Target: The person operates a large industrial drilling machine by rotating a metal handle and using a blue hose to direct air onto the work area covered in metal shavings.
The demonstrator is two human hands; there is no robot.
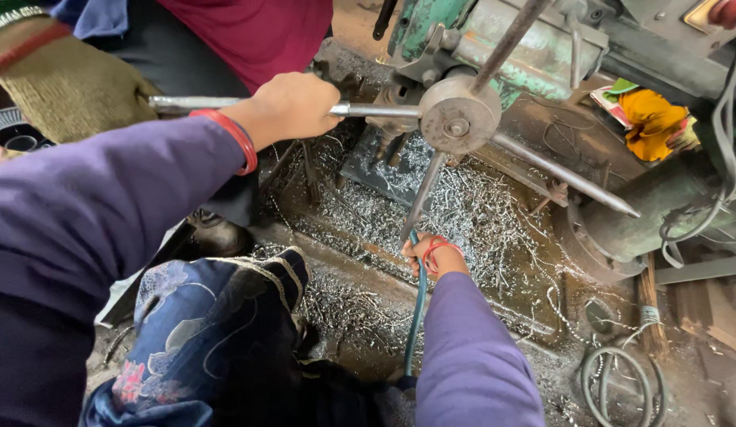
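Left hand [293,107] gripping one spoke [226,103], right hand [433,257] gripping another spoke [422,198], four-spoke hub [459,119]

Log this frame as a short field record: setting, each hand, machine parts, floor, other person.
setting: workshop, seen from above beside a worn green machine
left hand: closed round one horizontal metal spoke handle
right hand: gripping a thin teal hose at the tip of the lower spoke
hub: round metal disc from which the spokes radiate
floor: curled metal shavings heaped under the hub; coiled wire at lower right
cloth: yellow rag on the machine
other person: maroon top, standing close behind the left hand
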